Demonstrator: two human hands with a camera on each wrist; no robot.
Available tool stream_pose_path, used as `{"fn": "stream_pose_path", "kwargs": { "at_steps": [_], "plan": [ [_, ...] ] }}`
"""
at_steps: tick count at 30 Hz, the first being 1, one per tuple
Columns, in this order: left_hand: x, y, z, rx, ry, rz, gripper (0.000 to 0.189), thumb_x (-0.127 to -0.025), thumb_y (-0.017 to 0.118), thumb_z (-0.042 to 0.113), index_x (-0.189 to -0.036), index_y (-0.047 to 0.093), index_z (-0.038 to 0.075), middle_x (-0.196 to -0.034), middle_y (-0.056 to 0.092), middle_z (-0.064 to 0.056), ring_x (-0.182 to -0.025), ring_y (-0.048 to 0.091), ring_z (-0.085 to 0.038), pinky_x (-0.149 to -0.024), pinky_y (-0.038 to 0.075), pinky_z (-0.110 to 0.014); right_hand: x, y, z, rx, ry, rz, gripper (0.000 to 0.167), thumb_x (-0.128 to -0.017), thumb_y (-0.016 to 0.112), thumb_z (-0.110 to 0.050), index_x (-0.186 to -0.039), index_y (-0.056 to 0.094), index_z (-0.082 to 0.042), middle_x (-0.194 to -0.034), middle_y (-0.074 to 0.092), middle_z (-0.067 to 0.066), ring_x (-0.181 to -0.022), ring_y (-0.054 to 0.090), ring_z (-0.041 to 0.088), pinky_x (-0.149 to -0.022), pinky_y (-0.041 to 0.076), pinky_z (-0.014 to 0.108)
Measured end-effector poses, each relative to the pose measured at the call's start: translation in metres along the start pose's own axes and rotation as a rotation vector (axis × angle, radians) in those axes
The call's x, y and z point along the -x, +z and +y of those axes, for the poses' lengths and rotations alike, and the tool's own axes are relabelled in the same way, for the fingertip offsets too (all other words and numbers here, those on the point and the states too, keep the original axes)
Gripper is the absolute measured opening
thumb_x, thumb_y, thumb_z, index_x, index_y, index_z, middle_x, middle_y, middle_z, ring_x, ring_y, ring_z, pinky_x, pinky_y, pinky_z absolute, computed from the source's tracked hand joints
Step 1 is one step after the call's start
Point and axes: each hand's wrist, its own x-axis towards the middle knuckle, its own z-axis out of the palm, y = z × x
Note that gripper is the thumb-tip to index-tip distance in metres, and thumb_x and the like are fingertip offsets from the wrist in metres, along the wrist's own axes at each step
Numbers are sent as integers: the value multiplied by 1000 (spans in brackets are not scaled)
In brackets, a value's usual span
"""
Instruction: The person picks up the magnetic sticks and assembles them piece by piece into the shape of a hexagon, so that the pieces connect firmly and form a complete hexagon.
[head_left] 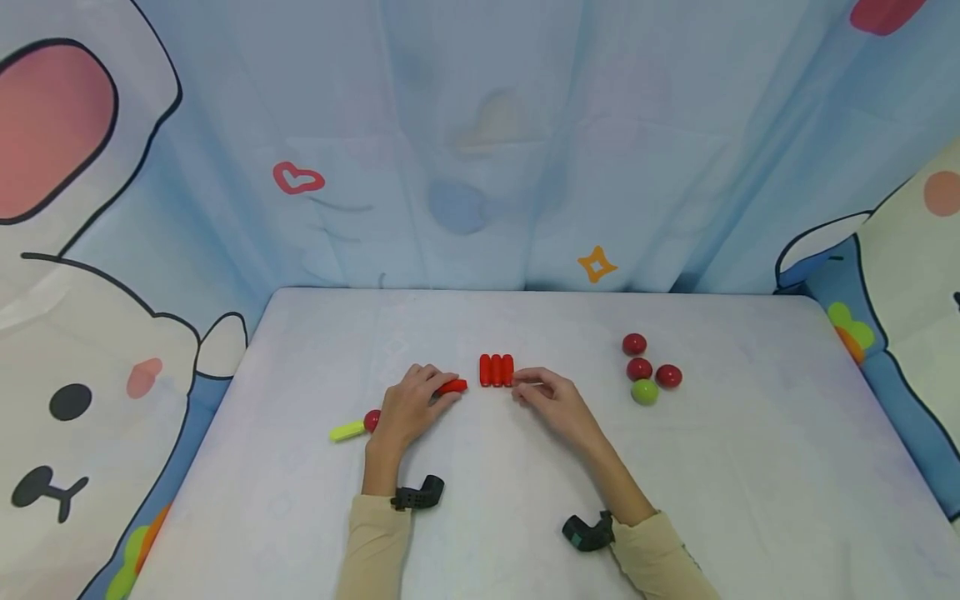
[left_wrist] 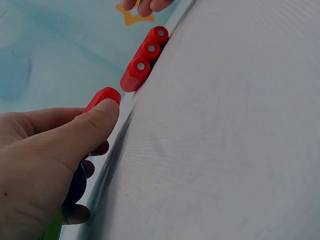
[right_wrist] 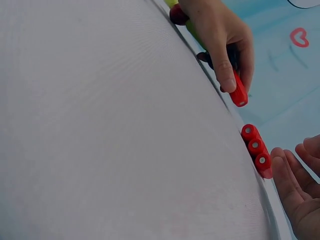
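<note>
My left hand pinches a short red magnetic stick between thumb and fingers, its free end pointing right. Behind that hand, the left wrist view shows part of a dark blue ball and a green stick, both mostly hidden. Three more red sticks lie side by side on the table, just right of the held one; silver discs mark their ends. At the right side of this row are the fingertips of my right hand, the fingers nearly straight in the right wrist view.
A yellow-green stick and a red ball lie left of my left wrist. Farther right sit three red balls and a green ball. The white table ends at a blue curtain.
</note>
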Motion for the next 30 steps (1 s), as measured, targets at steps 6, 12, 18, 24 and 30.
{"fn": "stream_pose_path", "kwargs": {
  "at_steps": [6, 12, 18, 24, 30],
  "plan": [
    [-2, 0, 0, -33, 28, 55, 30, -89, 68, 37, -115, 70, 22, -97, 70, 5, -87, 59, -13, -66, 53, -23, 0, -7, -2, -4, -4, -5, 34, -98, 56, -28, -128, 60, -11, -120, 67, 12, -102, 68, 24, -95, 55, 34],
    [-2, 1, 0, -32, 31, 62, 31, -89, 69, 34, -116, 69, 18, -100, 71, 2, -89, 61, -15, -74, 55, -27, -2, -18, 3, 28, 22, 28, 34, -98, 55, -32, -128, 59, -16, -122, 66, 7, -104, 68, 20, -98, 53, 36],
    [-2, 2, 0, -33, 22, 56, 33, -89, 69, 32, -118, 68, 17, -103, 71, 1, -91, 62, -16, -76, 56, -28, -3, -32, 4, 37, 39, 68, 35, -99, 54, -34, -129, 58, -17, -124, 65, 6, -106, 68, 19, -98, 52, 35],
    [-2, 3, -1, -35, 36, 78, 33, -89, 70, 32, -118, 69, 17, -102, 71, 1, -91, 62, -15, -76, 55, -28, -3, -40, 5, 29, 41, 81, 37, -99, 54, -35, -129, 58, -15, -125, 65, 7, -108, 68, 20, -97, 52, 33],
    [-1, 5, -1, -39, 40, 76, 33, -89, 69, 33, -119, 68, 18, -104, 71, 2, -92, 62, -15, -77, 56, -28, -1, -43, 3, 25, 22, 78, 37, -99, 54, -34, -130, 58, -14, -126, 64, 9, -109, 68, 22, -96, 52, 29]
  ]
}}
